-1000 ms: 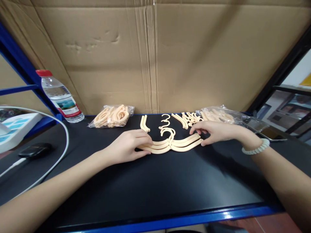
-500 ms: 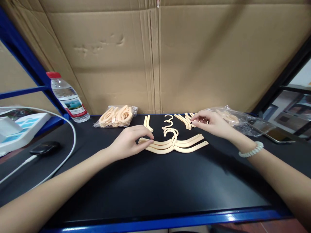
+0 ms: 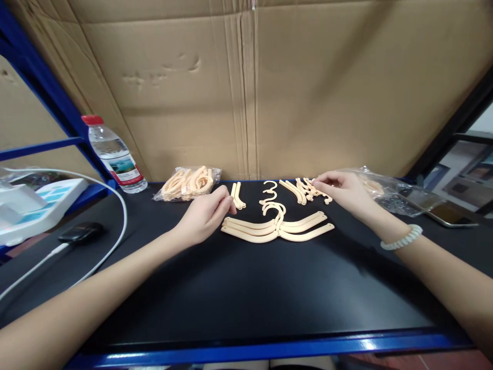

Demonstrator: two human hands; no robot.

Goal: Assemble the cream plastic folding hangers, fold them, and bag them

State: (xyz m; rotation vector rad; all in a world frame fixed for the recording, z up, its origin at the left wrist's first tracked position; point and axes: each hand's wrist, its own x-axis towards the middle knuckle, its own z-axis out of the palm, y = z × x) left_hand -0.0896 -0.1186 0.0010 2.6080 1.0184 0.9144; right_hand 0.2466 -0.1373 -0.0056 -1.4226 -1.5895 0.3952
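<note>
My left hand point(image 3: 206, 215) is closed, its fingers curled together beside the slim, curved hanger arms point(image 3: 239, 197). Whatever it pinches, if anything, is hidden. My right hand point(image 3: 344, 191) has thumb and fingertips together at a pile of small cream hanger pieces point(image 3: 310, 189); I cannot make out what is between them. In front of both hands lies a stack of cream plastic clothes hangers point(image 3: 258, 238), hooks pointing away from me. Just beyond are loose hanger hooks point(image 3: 271, 194), with more curved hanger arms point(image 3: 290, 190) to their right.
A clear bag of cream parts point(image 3: 187, 183) lies back left, near a water bottle point(image 3: 117, 159). At left are a power strip point(image 3: 50, 203), a black device point(image 3: 80, 233) and a white cable point(image 3: 124, 216). An opened plastic bag point(image 3: 396, 192) and a phone point(image 3: 449, 215) lie right. Cardboard point(image 3: 308, 92) stands behind.
My left hand has moved from the left end of the hanger stack up to the loose arms, its fingers closing. My right hand has shifted slightly right over the small pieces.
</note>
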